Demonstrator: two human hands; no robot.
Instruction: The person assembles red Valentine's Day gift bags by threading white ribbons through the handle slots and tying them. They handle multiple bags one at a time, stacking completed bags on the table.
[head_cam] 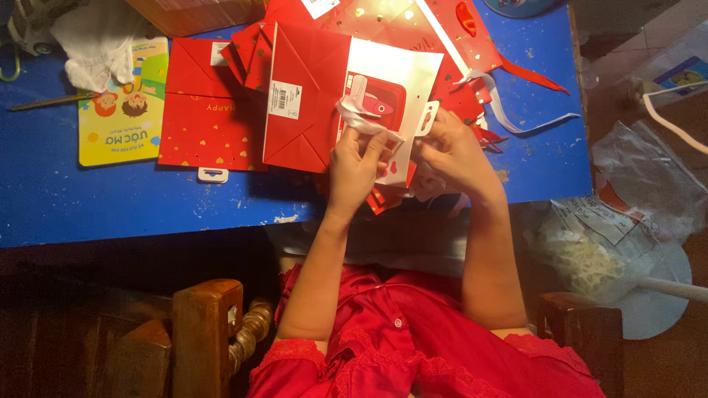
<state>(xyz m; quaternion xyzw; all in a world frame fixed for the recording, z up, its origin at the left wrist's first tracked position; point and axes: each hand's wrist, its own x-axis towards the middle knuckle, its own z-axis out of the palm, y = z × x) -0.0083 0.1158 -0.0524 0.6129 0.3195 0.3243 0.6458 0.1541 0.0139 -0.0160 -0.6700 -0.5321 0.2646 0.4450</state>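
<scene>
white ribbon (363, 118) pinched between left hand (355, 166) and right hand (451, 151) grip.

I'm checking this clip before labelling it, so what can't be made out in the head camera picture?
- Head view: white ribbon ends, hidden inside left hand and right hand.
- Red gift bag: lower edge covered by both hands.
- Grip on white tag: too small.
- Red box: cut by top edge.

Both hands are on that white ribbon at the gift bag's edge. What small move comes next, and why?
Probably pull the white ribbon snug with the left hand while the right hand steadies the white tag: the ribbon sits bunched and slack against the flat red gift bag.
</scene>
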